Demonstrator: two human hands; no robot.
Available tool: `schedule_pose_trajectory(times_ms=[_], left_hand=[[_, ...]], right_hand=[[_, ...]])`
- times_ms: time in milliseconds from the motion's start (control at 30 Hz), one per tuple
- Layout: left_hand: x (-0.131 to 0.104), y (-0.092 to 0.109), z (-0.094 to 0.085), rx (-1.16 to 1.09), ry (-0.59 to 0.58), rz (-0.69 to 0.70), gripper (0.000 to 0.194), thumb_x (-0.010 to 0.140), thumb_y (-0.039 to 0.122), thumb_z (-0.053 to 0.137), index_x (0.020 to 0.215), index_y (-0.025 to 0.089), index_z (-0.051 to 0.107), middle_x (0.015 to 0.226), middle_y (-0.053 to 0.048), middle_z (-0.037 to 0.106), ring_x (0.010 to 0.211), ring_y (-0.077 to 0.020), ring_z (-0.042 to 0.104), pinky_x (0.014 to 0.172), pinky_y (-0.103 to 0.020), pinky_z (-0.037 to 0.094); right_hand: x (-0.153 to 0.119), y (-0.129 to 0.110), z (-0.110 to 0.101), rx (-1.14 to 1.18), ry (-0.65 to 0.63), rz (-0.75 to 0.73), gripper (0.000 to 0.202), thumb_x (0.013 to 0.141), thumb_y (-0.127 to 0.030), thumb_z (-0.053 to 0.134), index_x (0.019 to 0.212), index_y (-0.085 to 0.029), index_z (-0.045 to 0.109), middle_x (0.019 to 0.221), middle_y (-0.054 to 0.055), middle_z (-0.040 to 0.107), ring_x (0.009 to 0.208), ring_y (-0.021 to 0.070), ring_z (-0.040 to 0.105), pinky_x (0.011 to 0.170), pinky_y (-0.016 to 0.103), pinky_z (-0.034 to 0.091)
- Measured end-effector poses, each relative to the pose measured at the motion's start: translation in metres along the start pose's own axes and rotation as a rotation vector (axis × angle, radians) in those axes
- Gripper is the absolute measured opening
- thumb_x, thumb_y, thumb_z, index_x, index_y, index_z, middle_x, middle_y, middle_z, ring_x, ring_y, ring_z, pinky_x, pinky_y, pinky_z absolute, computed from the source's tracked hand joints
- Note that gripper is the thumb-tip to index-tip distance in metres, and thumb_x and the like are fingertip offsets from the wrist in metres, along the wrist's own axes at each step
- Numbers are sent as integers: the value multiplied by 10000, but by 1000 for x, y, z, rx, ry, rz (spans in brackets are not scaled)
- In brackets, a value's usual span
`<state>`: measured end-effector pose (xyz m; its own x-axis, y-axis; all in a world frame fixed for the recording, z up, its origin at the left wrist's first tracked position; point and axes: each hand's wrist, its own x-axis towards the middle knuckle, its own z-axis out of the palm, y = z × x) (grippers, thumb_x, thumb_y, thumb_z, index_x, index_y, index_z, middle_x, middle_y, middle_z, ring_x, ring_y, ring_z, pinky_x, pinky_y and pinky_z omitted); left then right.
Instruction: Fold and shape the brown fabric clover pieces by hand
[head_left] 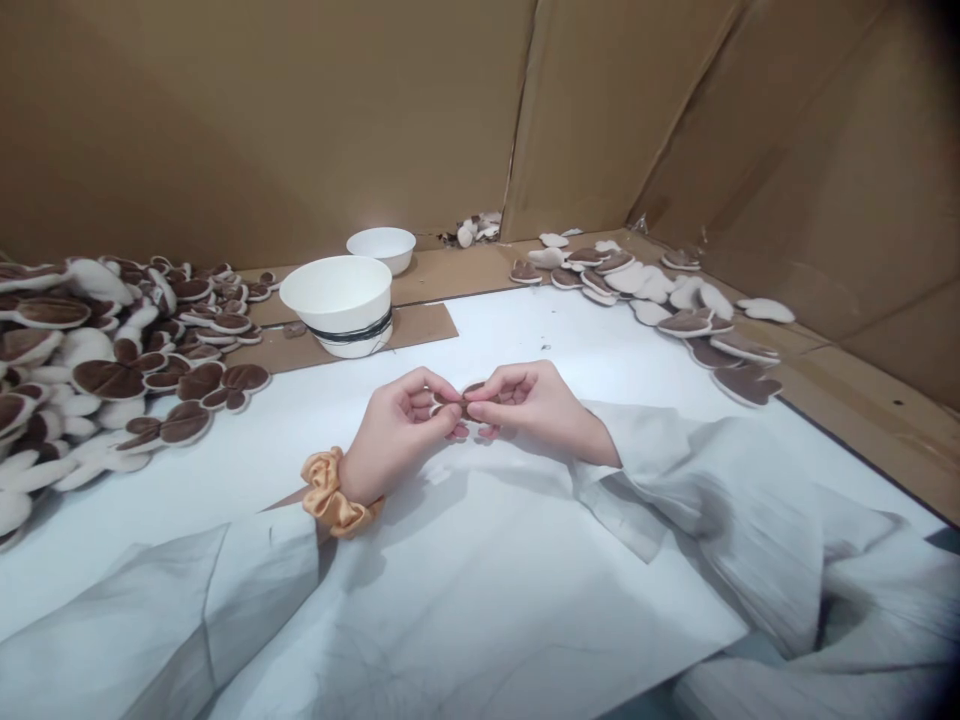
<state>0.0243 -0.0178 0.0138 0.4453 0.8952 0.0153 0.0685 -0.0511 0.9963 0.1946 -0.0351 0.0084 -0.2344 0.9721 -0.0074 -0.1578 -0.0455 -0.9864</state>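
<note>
Both hands meet over the white sheet near the middle of the head view. My left hand (405, 425), with an orange scrunchie (335, 495) at its wrist, pinches the left side of a small brown fabric piece (471, 394) with a pale edge. From the other side, my right hand (529, 405) grips the same piece between thumb and fingers. The fingers cover most of it, so its full shape is hidden.
A large pile of brown-and-white plush pieces (112, 378) lies at the left. Behind the hands are a white bowl (337, 290) wound with dark cord and a smaller bowl (381, 245). More flat pieces (686, 322) spread at the right, before cardboard walls (300, 120).
</note>
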Motion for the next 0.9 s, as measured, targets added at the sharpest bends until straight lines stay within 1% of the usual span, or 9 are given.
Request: schedule_pose_trajectory(times_ms=[167, 300, 400, 500, 600, 700, 767, 833, 900], left_hand=[[2, -4, -1, -29, -37, 56, 160, 750, 258, 611, 837, 151, 528, 783, -24, 653, 702, -150, 653, 697, -294, 536], [2, -6, -3, 56, 1, 138, 172, 758, 260, 607, 880, 148, 565, 886, -48, 642, 824, -163, 625, 741, -283, 509], [3, -7, -3, 93, 35, 171, 174, 756, 244, 605, 896, 146, 571, 919, -53, 630, 866, -166, 609, 757, -270, 487], [4, -8, -2, 97, 55, 188, 181, 752, 217, 600, 915, 148, 561, 953, -54, 620, 901, -167, 598, 775, -262, 472], [5, -8, -3, 105, 67, 212, 187, 760, 217, 585, 934, 153, 562, 985, -50, 613, 939, -169, 584, 801, -260, 462], [6, -10, -4, 128, 84, 189, 208, 802, 246, 526, 984, 156, 567, 1011, -56, 616, 940, -176, 587, 810, -281, 461], [6, -12, -5, 143, 105, 157, 225, 812, 246, 499, 1007, 154, 563, 1017, -62, 625, 920, -180, 597, 808, -296, 463], [6, -14, -6, 177, 118, 114, 230, 797, 241, 511, 1004, 155, 565, 1014, -61, 637, 880, -179, 612, 774, -291, 473], [6, -15, -6, 247, 120, 62, 238, 782, 248, 529, 998, 162, 577, 1001, -54, 648, 818, -173, 625, 706, -274, 480]], right_hand=[[1, -1, 0, -21, 27, 19, 164, 615, -267, 758, 657, -148, 652, 834, 51, 699, 531, 100, 620, 504, 245, 531], [3, -1, -2, -45, 42, -18, 165, 620, -266, 755, 660, -152, 643, 839, 47, 691, 543, 105, 625, 539, 267, 544], [3, 2, -3, -77, 26, -82, 159, 667, -256, 724, 771, -162, 649, 863, 42, 672, 632, 113, 632, 567, 256, 542], [3, 3, -3, -121, -12, -136, 225, 708, -233, 689, 912, -177, 613, 944, 52, 643, 752, 136, 632, 587, 249, 532], [4, 3, -2, -153, -54, -210, 267, 728, -220, 670, 975, -186, 574, 1024, 65, 612, 907, 173, 613, 718, 293, 531], [5, 2, -3, -192, -80, -245, 270, 772, -234, 623, 1028, -193, 547, 1046, 70, 598, 973, 185, 587, 826, 339, 497], [5, 2, -3, -295, -54, -258, 254, 821, -232, 551, 1072, -203, 532, 1059, 71, 586, 938, 173, 581, 811, 340, 490], [4, 3, -3, -497, 47, -324, 234, 840, -202, 501, 1070, -209, 549, 1068, 73, 552, 872, 156, 559, 764, 322, 481], [3, 5, -3, -706, 147, -419, 204, 829, -164, 499, 1007, -202, 592, 1018, 70, 512, 805, 140, 520, 728, 302, 463]])
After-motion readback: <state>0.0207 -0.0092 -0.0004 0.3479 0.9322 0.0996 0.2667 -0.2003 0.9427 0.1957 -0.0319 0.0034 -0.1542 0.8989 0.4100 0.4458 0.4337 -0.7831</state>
